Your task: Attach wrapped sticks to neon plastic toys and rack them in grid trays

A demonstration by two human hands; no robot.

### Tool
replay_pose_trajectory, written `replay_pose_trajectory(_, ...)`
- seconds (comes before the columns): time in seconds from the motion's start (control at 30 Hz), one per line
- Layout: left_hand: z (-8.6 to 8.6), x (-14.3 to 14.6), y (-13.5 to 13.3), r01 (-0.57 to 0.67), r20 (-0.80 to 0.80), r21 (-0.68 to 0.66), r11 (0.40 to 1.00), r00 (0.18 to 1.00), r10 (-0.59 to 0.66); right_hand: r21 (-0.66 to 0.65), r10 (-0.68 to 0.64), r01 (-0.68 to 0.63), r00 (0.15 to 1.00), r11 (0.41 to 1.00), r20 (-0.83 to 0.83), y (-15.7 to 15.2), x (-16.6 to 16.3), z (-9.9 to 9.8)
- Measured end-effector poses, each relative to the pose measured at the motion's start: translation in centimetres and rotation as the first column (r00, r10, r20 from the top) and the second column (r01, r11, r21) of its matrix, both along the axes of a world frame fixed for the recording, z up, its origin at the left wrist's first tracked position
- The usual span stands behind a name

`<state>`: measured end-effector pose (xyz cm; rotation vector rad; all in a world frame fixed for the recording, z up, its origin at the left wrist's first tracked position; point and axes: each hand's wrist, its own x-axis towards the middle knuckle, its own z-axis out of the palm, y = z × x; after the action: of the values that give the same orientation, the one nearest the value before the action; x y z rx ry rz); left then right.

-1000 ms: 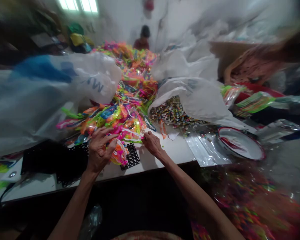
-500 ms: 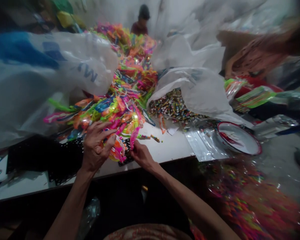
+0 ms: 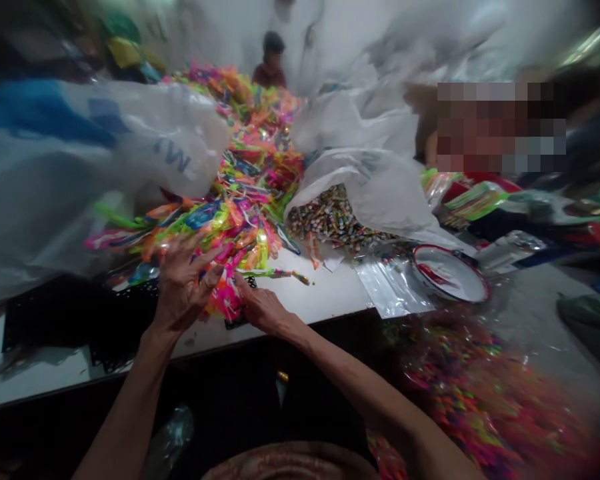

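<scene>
We see a dim, crowded workroom with a pale wall (image 3: 230,33) at the far end, blurred by motion. A white table (image 3: 325,300) runs away from us, its near edge dark against the shadow below. Along its left edge bulges a large white plastic sack (image 3: 80,173). A grey floor (image 3: 530,320) shows past the table's right edge. A person (image 3: 271,60) sits at the far end.
</scene>
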<state>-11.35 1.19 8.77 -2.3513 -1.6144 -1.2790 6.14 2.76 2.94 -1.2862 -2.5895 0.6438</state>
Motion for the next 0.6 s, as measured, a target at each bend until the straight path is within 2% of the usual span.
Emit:
replay_pose_trajectory(0.07, 0.0, -0.4, -0.8, -0.052, -0.042, 0.075, 0.996, 0.998, 0.055, -0.004, 0.001, -0.001, 1.000, 1.000, -0.009, 0.9, 1.5, 0.2)
replay_pose_trajectory(0.13, -0.2, -0.5, -1.6, -0.065, -0.085, 0.144, 0.987, 0.993, 0.077, 0.050, -0.119, 0.116, 0.991, 0.992, 0.064, 2.4, 3.0, -0.1)
replay_pose_trajectory(0.2, -0.4, -0.3, -2.1, -0.024, -0.166, 0.150, 0.988, 0.985, 0.049, 0.144, -0.240, 0.214, 0.949, 0.966, 0.202, 4.0, 4.0, -0.6)
replay_pose_trajectory(0.3, -0.5, 0.3, -2.2, 0.007, -0.264, 0.108, 0.994, 0.964, 0.022, 0.203, -0.237, 0.175, 0.911, 0.963, 0.338, 5.3, 4.7, -1.6)
replay_pose_trajectory(0.43, -0.6, 0.5, -1.6, -0.016, -0.255, 0.110, 0.994, 0.966, 0.043, 0.192, -0.217, 0.156, 0.907, 0.969, 0.360, 3.5, 5.3, -2.7)
replay_pose_trajectory(0.6, -0.5, 0.4, -1.2, 0.035, -0.237, 0.101, 0.994, 0.971, -0.010, 0.162, -0.255, 0.205, 0.871, 0.965, 0.420, 0.5, 7.6, -2.8)
